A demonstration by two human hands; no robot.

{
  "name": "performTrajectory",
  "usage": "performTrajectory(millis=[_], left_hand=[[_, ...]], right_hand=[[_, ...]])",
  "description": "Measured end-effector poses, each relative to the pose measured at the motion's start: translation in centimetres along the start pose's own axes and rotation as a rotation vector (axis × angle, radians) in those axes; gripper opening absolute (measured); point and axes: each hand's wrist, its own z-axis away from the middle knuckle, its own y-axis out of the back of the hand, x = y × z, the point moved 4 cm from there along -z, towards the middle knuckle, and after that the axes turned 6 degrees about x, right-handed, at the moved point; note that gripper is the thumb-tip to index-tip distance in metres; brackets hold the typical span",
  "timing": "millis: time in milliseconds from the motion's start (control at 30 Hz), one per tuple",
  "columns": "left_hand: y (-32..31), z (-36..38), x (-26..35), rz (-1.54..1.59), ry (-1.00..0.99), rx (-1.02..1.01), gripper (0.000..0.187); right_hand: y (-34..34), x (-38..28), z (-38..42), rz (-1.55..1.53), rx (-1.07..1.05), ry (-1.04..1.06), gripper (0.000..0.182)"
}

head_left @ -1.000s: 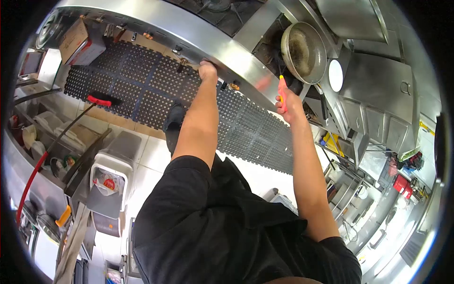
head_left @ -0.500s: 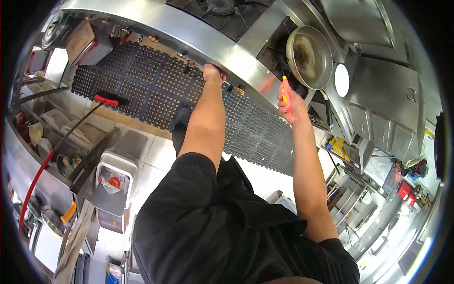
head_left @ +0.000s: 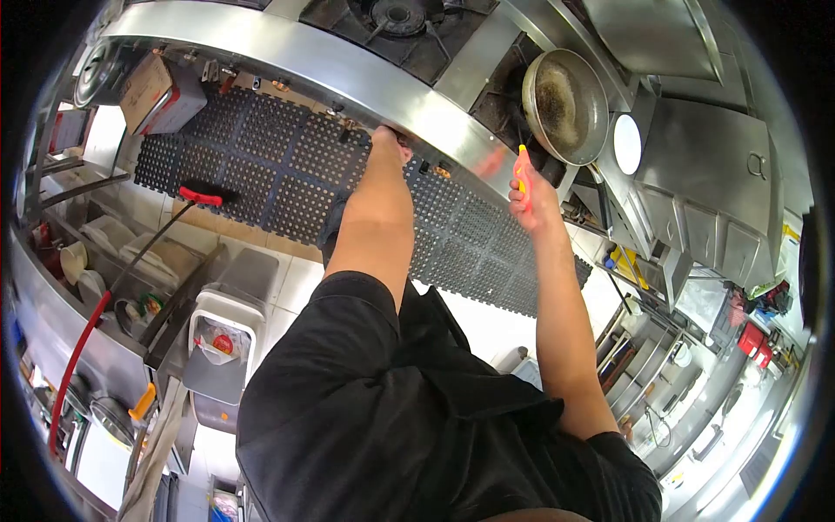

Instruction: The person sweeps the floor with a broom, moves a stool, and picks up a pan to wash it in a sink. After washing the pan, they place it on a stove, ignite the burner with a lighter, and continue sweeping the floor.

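Whatever left hand point(head_left: 390, 144) touches at stove front point(head_left: 426, 106) is hidden; right hand point(head_left: 541, 202) covers part of tool point(head_left: 523, 167); grate point(head_left: 409, 26) cut off by top edge; far-right clutter point(head_left: 769, 300) too small to identify.

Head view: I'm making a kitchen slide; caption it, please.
Left hand at the stove's front edge, right hand gripping a red-and-yellow tool near a frying pan.

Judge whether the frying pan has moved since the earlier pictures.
No. Against the steel stove front, the frying pan keeps its place; the view itself shifted slightly.
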Motion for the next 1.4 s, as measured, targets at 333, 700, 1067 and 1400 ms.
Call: performTrajectory(millis=[333,700,1067,1400], left_hand=[[-0.1,0.7,0.1,-0.044,-0.06,0.022,0.029],[0.1,2.2,0.1,-0.038,-0.016,0.065,0.03],[0.2,1.0,0.3,-0.065,0.024,0.021,0.028],[0.4,1.0,0.4,-0.045,0.106,0.017,0.034]], right_hand=[[-3.1,-0.4,1.4,0.007,0.061,0.051,0.022],[-3.2,-1.5,0.0,-0.189,-0.07,-0.051,0.022],[-2.4,5.4,14.2,0.332,0.165,0.18,0.032],[20.0,27.3,15.6,1.427,0.19,0.229,0.046]])
